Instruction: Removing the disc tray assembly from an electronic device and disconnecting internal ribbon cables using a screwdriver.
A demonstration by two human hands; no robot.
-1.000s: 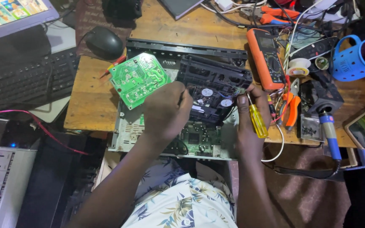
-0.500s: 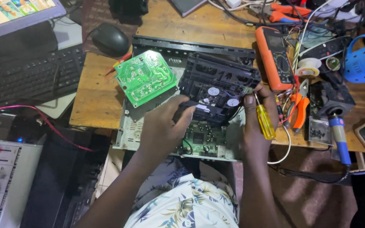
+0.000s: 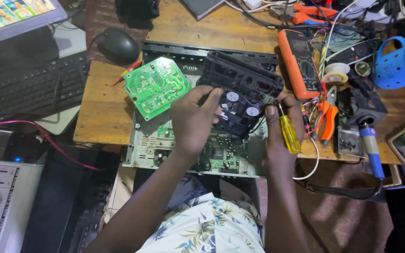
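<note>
Left hand [image 3: 194, 119] gripping black drive [image 3: 240, 91], tilted above open chassis [image 3: 139, 152]. Right hand [image 3: 280, 126] closed round yellow screwdriver [image 3: 289, 133], touching drive's right edge. Green board [image 3: 155, 86] beside.

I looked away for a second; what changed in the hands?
The left hand slid off the top of the black plastic mechanism block to grip its left side, uncovering its white round wheels. The right hand still holds the yellow-handled screwdriver; the green circuit board stayed put.

Both forearms reach forward, left hand [image 3: 194, 121] and right hand [image 3: 281, 126] closed (fingers curled).
</note>
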